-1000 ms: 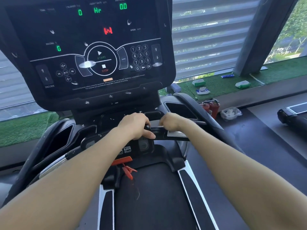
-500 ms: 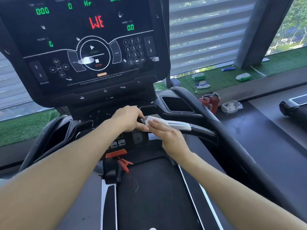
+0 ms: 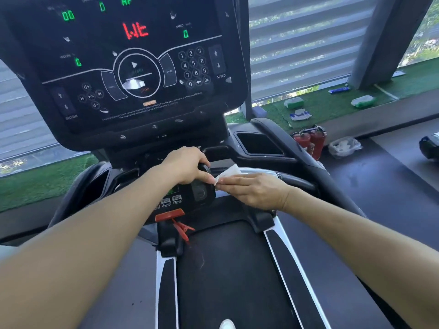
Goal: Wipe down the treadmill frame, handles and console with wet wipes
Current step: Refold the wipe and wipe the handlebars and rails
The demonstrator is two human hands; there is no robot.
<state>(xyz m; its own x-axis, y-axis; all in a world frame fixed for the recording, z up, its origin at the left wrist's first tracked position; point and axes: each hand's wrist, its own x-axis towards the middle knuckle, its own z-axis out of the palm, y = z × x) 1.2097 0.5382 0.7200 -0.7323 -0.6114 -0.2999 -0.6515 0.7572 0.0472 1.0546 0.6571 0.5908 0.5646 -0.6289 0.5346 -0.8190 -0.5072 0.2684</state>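
The treadmill console (image 3: 133,67) fills the upper left of the frame. It is a big black panel with green digits, red letters in the middle, a round start and stop control and a number keypad on its right part. Below it, in the lower centre, the dark running belt (image 3: 228,269) goes down to the bottom edge, with black and silver side rails on both sides.

The two bare forearms come in from the lower left and lower right corners and meet in the centre of the frame. The left hand (image 3: 187,166) has its fingers curled around the black end of a handle (image 3: 204,167) just under the console, and it grips it. The right hand (image 3: 251,189) lies flat with straight fingers, palm down, and presses a white wet wipe (image 3: 228,175) against the silver handlebar (image 3: 259,173); the wipe sticks out between the fingertips of both hands, at the inner end of that bar. I cannot tell if the left thumb touches the wipe.

Under the hands, a red safety clip (image 3: 181,227) hangs from a red key at the small control panel.

In the upper right, on the green artificial grass (image 3: 332,108) beside the window, lie several wipe packs (image 3: 299,114). Two red fire extinguishers (image 3: 310,141) stand next to the right edge of the treadmill, and a clear plastic bag (image 3: 344,146) lies on the dark floor just beside them.
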